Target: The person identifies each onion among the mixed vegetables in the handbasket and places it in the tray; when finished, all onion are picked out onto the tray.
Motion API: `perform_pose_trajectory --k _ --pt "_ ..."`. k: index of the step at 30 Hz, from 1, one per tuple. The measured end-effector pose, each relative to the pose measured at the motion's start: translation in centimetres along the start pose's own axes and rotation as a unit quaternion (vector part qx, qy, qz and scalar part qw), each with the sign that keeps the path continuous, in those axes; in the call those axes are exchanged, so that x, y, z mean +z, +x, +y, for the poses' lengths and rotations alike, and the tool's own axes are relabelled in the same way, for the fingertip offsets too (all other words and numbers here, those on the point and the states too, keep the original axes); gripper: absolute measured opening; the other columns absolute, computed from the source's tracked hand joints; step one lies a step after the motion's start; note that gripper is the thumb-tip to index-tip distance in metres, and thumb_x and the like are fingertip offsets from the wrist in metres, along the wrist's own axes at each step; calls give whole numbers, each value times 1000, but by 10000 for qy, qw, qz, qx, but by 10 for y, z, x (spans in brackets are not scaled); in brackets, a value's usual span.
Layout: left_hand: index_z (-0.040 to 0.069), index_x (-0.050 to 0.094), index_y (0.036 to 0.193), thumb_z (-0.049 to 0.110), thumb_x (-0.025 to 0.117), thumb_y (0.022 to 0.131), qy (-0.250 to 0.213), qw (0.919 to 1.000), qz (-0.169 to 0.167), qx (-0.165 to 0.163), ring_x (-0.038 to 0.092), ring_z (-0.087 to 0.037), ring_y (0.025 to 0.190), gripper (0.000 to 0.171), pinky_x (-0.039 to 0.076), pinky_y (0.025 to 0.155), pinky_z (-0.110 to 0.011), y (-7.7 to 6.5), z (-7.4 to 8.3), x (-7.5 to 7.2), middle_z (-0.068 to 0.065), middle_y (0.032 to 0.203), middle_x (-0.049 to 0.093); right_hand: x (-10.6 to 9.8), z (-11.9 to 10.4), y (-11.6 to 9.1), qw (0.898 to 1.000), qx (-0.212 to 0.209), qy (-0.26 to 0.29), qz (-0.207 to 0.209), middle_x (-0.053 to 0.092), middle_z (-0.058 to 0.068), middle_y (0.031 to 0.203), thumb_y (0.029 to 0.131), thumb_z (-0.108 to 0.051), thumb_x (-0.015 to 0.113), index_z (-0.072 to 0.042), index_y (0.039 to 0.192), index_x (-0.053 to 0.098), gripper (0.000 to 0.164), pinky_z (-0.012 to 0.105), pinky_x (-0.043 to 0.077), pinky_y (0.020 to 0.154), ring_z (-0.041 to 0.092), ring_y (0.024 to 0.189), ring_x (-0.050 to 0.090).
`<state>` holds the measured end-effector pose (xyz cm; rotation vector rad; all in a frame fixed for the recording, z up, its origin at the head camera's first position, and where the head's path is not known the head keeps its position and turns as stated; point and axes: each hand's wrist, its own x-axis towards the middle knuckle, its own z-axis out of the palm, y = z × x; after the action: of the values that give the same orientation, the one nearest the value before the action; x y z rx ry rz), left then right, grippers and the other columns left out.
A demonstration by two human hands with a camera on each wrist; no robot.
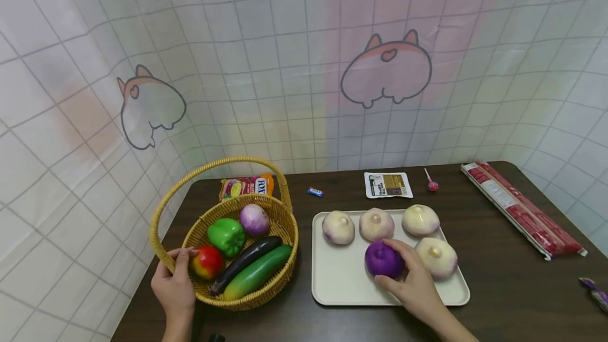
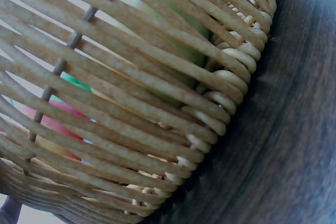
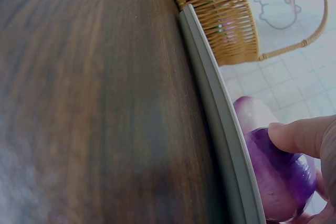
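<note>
My left hand (image 1: pixel 173 281) grips the rim of the yellow wicker basket (image 1: pixel 266 300) at the foot of its handle, its fingers partly hidden. Inside the basket lie a green bell pepper (image 1: pixel 226 236), a lilac onion (image 1: pixel 254 219), a red-yellow fruit (image 1: pixel 207 262), an eggplant (image 1: pixel 247 263) and a long green vegetable (image 1: pixel 258 272). With thumb and fingers, my right hand (image 1: pixel 414 284) holds a deep purple onion (image 1: pixel 381 260) over the white tray (image 1: pixel 334 278). Several pale onions (image 1: pixel 338 227) sit on that tray. From the right wrist, the held onion (image 3: pixel 270 182) shows a paler side.
Behind the basket lies a colourful snack bag (image 1: pixel 247 186). Along the back are a small blue candy (image 1: pixel 315 191), a flat packet (image 1: pixel 388 185) and a lollipop (image 1: pixel 431 183). A long red package (image 1: pixel 522 207) lies right, with a purple wrapper (image 1: pixel 594 293) at the edge.
</note>
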<state>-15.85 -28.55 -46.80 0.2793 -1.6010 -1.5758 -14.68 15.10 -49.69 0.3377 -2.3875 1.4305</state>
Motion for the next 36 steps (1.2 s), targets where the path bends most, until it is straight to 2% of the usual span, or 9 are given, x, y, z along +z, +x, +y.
perform_pose_trajectory --k 7,14,23,36 --pt "-19 62 94 -1 61 93 -15 10000 42 38 68 -6 70 18 51 75 -15 0 0 0 5 74 71 0 1 0 9998 120 -147 -42 57 13 129 64 -3 88 -9 132 55 76 7 33 95 25 118 53" --pt "-19 61 93 -2 60 93 -40 10000 22 50 68 -6 70 17 50 76 -16 1 1 1 5 74 71 1 1 1 9997 54 -238 -24 56 14 131 63 -3 88 -7 133 53 79 5 29 96 28 120 51" --pt "-18 61 93 -2 60 93 -28 10000 5 27 68 -6 70 17 51 75 -15 0 0 0 4 74 71 0 0 0 9998 77 -172 -22 55 13 132 64 -3 87 -5 135 51 79 5 29 96 26 121 50" --pt "-18 62 95 0 61 94 46 10000 13 -57 68 -6 71 18 50 76 -16 0 0 0 6 74 71 -2 -4 1 9997 -217 46 82 54 10 134 65 2 86 -4 136 50 80 6 31 98 6 123 46"
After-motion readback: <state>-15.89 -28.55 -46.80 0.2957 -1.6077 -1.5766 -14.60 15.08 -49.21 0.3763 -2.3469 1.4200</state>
